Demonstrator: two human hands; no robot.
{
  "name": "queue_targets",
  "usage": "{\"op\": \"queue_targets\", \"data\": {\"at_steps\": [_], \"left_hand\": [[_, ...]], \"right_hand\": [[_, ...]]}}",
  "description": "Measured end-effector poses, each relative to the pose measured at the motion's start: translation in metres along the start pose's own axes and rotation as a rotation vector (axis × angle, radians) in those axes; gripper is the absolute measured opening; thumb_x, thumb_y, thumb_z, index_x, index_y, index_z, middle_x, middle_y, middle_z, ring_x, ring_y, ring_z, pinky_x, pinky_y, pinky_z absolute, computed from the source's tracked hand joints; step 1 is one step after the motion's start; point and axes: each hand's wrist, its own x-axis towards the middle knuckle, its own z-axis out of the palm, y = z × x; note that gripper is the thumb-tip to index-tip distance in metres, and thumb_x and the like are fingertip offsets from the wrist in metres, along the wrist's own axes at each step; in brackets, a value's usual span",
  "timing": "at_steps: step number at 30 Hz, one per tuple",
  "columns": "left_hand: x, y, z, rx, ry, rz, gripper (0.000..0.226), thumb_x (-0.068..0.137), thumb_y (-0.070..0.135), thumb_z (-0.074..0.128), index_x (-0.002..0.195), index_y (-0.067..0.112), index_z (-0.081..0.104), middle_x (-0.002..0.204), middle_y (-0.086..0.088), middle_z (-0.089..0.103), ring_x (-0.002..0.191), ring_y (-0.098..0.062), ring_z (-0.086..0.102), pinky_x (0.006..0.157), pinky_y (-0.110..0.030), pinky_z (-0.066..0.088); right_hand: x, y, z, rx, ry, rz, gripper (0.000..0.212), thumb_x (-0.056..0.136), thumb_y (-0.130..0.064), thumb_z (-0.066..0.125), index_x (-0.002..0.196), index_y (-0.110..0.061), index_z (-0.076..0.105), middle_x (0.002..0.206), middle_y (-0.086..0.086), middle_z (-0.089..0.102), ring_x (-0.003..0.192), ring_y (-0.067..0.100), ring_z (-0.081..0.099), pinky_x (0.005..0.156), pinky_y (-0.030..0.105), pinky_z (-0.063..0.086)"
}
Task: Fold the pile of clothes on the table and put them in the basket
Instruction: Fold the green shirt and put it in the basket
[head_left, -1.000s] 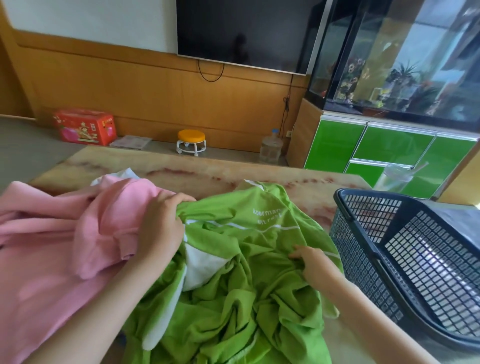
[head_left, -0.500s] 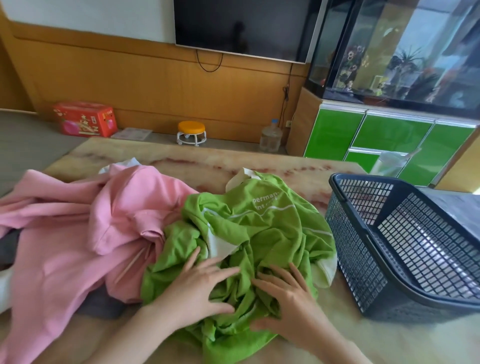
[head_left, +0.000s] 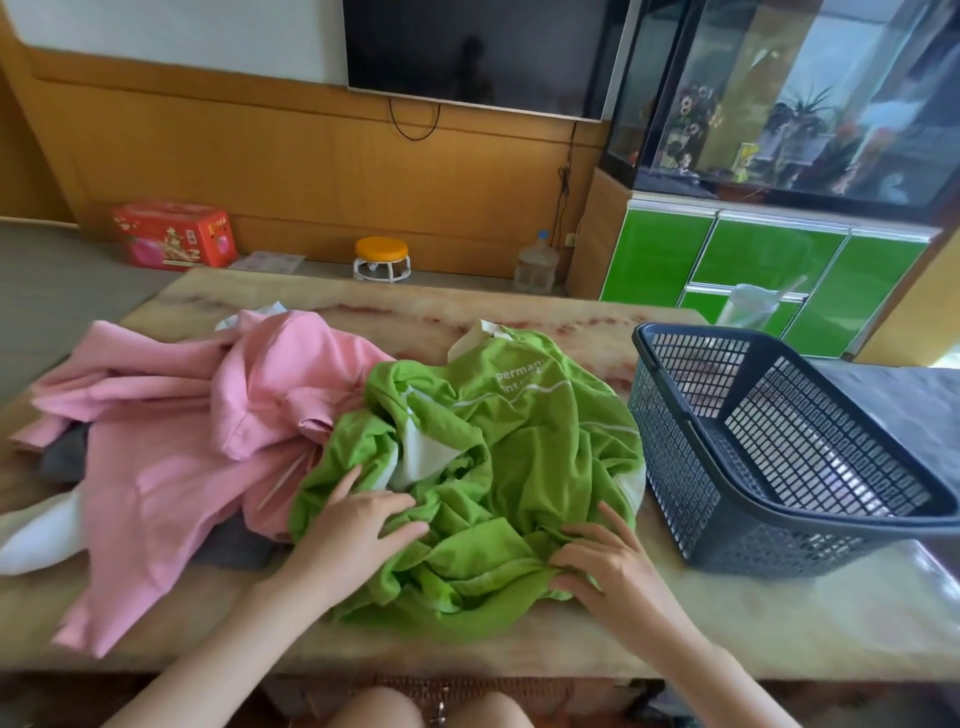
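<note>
My left hand (head_left: 358, 525) lies flat with its fingers spread on the near left part of a crumpled green polo shirt (head_left: 509, 457). My right hand (head_left: 608, 566) is at the shirt's near right edge, with bent fingers bunching a fold of the green cloth.

The shirt sits in a heap at the middle of the marble table (head_left: 779, 618). Its pale collar points to the far side and its hem lies toward me, so its long axis runs near to far. White lettering shows close to the collar.

On the left, a pink sweatshirt (head_left: 171, 441) sprawls wide and touches the green shirt. Grey cloth (head_left: 234, 545) and a white garment (head_left: 36, 535) poke out from under it.

On the right, a dark mesh laundry basket (head_left: 670, 467) stands just beside the shirt, with its open top facing up. A strip of bare tabletop runs between the shirt's hem and the table's near edge. There is more bare surface in front of the basket.
</note>
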Motion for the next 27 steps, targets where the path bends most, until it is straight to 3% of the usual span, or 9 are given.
{"op": "queue_targets", "data": {"at_steps": [6,8,11,13,15,18,21,24,27], "left_hand": [[-0.019,-0.001,-0.007,-0.141,0.153,-0.009,0.067,0.081,0.069,0.044,0.114,0.017,0.068,0.116,0.003,0.067,0.119,-0.009,0.051,0.098,-0.017,0.034],[-0.028,-0.003,-0.016,-0.220,0.134,-0.036,0.062,0.078,0.073,0.043,0.100,0.024,0.073,0.097,0.008,0.072,0.093,0.001,0.060,0.077,-0.005,0.040],[-0.044,-0.005,-0.014,0.013,-0.230,-0.156,0.047,0.077,0.074,0.036,0.071,0.037,0.065,0.072,0.012,0.062,0.079,-0.008,0.063,0.069,-0.023,0.046],[-0.054,-0.008,-0.002,0.109,-0.396,-0.183,0.055,0.068,0.085,0.031,0.062,0.036,0.055,0.079,0.012,0.056,0.081,-0.009,0.061,0.070,-0.026,0.045],[-0.059,-0.008,0.009,0.017,-0.247,-0.175,0.058,0.063,0.091,0.031,0.080,0.044,0.061,0.100,0.017,0.056,0.095,-0.004,0.057,0.081,-0.028,0.046],[-0.053,-0.007,0.013,-0.091,0.109,-0.207,0.030,0.085,0.051,0.056,0.103,0.030,0.067,0.111,0.011,0.058,0.105,-0.012,0.058,0.083,-0.030,0.046],[-0.051,-0.008,0.022,-0.019,-0.010,-0.322,0.044,0.086,0.046,0.059,0.126,0.027,0.053,0.128,0.007,0.052,0.114,-0.014,0.054,0.089,-0.031,0.045],[-0.058,-0.001,0.039,0.021,-0.196,-0.387,0.060,0.087,0.047,0.058,0.138,0.022,0.037,0.123,0.004,0.056,0.111,-0.013,0.054,0.086,-0.026,0.043],[-0.063,-0.005,0.040,-0.005,-0.134,-0.362,0.034,0.090,0.035,0.058,0.120,0.022,0.051,0.076,0.013,0.054,0.079,-0.010,0.056,0.064,-0.023,0.037]], "right_hand": [[-0.018,0.002,-0.026,-0.084,0.044,-0.079,0.034,0.094,-0.048,0.038,0.084,-0.029,0.065,0.077,-0.021,0.065,0.081,-0.002,0.060,0.115,0.036,0.017],[-0.024,-0.001,-0.048,-0.108,-0.022,-0.060,0.041,0.091,-0.057,0.035,0.081,-0.030,0.064,0.072,-0.022,0.061,0.080,-0.001,0.059,0.115,0.033,0.017],[-0.033,-0.018,-0.075,-0.090,-0.426,0.107,0.072,0.073,-0.083,0.020,0.089,-0.031,0.067,0.082,-0.018,0.064,0.097,-0.002,0.054,0.112,0.012,0.010],[-0.040,-0.025,-0.075,-0.037,-0.533,0.202,0.087,0.058,-0.094,0.017,0.098,-0.034,0.066,0.085,-0.021,0.062,0.090,-0.008,0.050,0.097,0.008,0.031],[-0.041,-0.033,-0.071,0.053,-0.479,0.277,0.099,0.049,-0.098,0.010,0.112,-0.040,0.061,0.093,-0.025,0.057,0.082,-0.010,0.050,0.083,0.012,0.044],[-0.027,-0.051,-0.056,0.051,-0.385,0.249,0.080,0.067,-0.081,0.036,0.136,-0.042,0.040,0.127,-0.028,0.041,0.111,-0.003,0.047,0.100,0.020,0.039],[-0.013,-0.073,-0.031,0.076,-0.478,0.175,0.089,0.064,-0.082,0.039,0.142,-0.041,0.031,0.142,-0.022,0.037,0.133,0.005,0.034,0.114,0.029,0.017],[-0.012,-0.084,-0.004,0.154,-0.618,0.216,0.055,0.079,-0.057,0.062,0.129,-0.037,0.052,0.133,-0.015,0.051,0.123,0.009,0.047,0.107,0.029,0.034],[-0.016,-0.085,0.004,0.172,-0.576,0.205,0.016,0.087,-0.028,0.063,0.103,-0.028,0.067,0.100,-0.018,0.058,0.092,0.005,0.059,0.091,0.025,0.048]]}}
